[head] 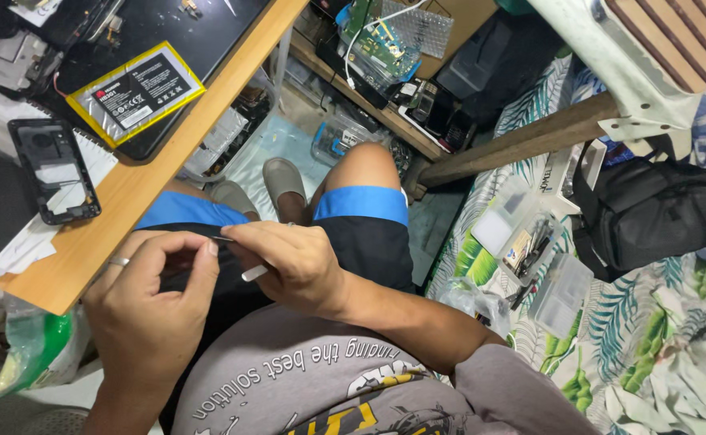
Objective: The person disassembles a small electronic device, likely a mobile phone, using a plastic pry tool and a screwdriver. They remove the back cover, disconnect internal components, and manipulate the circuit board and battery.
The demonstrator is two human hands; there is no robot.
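My left hand (145, 302) is raised over my lap, a ring on one finger, thumb and fingertips pinched together on something too small to make out. My right hand (289, 262) meets it from the right and grips a thin metal tool (240, 256), likely tweezers, whose tip points at my left fingertips and whose pale back end sticks out below my palm. Both hands hover above my dark shorts with blue hems (361, 201), just off the edge of the wooden desk (140, 181).
On the desk lie an opened black phone frame (53, 171) and a flat battery with yellow border (134, 93) on a dark tablet. A shelf of circuit boards (381, 44) stands ahead. At right, clear plastic parts boxes (530, 242) and a black bag (651, 209) rest on leaf-patterned fabric.
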